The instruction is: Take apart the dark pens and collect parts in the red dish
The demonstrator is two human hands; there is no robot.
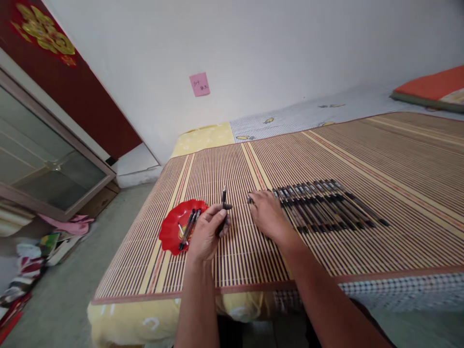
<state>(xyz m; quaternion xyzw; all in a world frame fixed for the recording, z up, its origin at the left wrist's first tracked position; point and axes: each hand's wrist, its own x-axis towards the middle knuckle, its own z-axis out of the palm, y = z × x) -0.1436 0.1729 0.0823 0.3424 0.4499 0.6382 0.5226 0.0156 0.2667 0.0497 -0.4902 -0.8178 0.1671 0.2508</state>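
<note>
The left hand (pixel 208 232) pinches a pen (pixel 224 195) near upright above the mat (pixel 232 266), its metallic tip upward; a loose pinch could let the slick barrel slip, and the bare point could ink the fingers. The right hand (pixel 267 212) curls beside the row of pens (pixel 328 208); whether it grips anything, I cannot tell. A careless wrist could skew those slim, dark barrels, lying loose on ribbed slats. The red dish (pixel 166 227), glossy and scallop-rimmed, holds more pens (pixel 190 227).
</note>
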